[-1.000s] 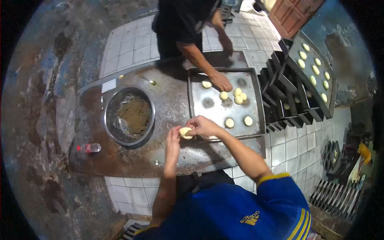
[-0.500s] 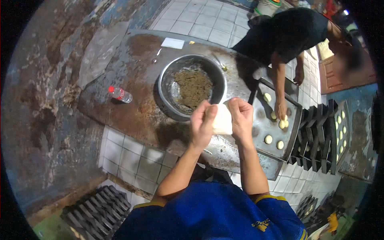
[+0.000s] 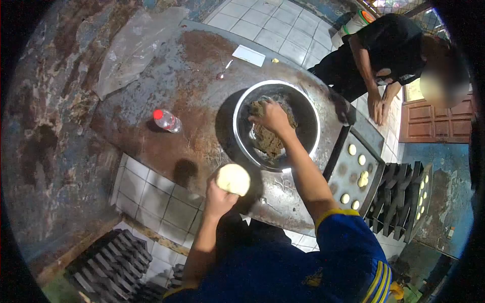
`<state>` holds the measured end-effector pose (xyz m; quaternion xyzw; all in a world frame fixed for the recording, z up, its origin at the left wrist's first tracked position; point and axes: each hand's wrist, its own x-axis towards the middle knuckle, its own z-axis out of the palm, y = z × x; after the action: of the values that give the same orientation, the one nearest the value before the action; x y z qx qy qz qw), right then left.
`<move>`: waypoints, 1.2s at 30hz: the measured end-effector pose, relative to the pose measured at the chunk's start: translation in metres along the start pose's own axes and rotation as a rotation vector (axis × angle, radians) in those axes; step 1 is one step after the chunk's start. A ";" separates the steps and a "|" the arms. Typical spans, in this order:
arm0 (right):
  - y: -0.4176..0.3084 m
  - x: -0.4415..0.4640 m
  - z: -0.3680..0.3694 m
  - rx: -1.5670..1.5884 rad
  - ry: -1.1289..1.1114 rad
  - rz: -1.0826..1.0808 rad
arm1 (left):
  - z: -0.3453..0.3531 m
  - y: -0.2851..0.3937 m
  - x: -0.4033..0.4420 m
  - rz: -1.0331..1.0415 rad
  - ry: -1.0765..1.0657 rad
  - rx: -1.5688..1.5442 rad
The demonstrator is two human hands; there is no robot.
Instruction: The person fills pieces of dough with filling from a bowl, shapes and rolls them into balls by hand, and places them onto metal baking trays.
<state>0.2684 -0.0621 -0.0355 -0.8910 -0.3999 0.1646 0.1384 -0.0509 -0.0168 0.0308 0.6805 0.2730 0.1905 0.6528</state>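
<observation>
My left hand (image 3: 222, 199) is closed around the lower edge of a pale flattened piece of dough (image 3: 233, 179), held up in front of the table's near edge. My right hand (image 3: 273, 117) reaches into a large metal bowl (image 3: 316, 144). Its curled fingers are in a brown crumbly filling (image 3: 268, 141), with the fingertips partly hidden. The bowl stands on the worn metal table (image 3: 202, 101).
A red-capped plastic bottle (image 3: 167, 121), a spoon (image 3: 221, 76) and a white card (image 3: 249, 55) lie left and behind. At right, a baking tray (image 3: 339, 169) holds several dough balls beside stacked black trays (image 3: 391, 199). A co-worker's hands (image 3: 380, 107) are beyond it.
My hands have separated: the left carries the dough left, while the right has let go of it and entered the bowl. The co-worker's arm has withdrawn from the tray.
</observation>
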 end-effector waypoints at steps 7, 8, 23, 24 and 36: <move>0.013 0.065 0.078 -0.383 0.085 0.105 | -0.070 -0.018 -0.031 -0.118 0.160 0.042; 0.011 0.065 0.076 -0.383 0.049 0.091 | -0.075 -0.021 -0.036 -0.190 0.200 0.003; 0.071 0.072 0.064 0.298 -0.040 0.107 | -0.053 -0.015 -0.014 -0.189 0.085 -0.136; 0.075 0.068 0.057 0.293 -0.032 0.107 | -0.051 -0.015 -0.008 -0.192 0.054 -0.139; -0.081 -0.152 -0.147 0.526 0.100 -0.369 | 0.021 0.055 0.057 0.049 -0.202 0.085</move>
<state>0.1787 -0.1423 0.1565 -0.7441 -0.4910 0.1905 0.4110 0.0135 0.0020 0.0786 0.7298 0.1968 0.1250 0.6427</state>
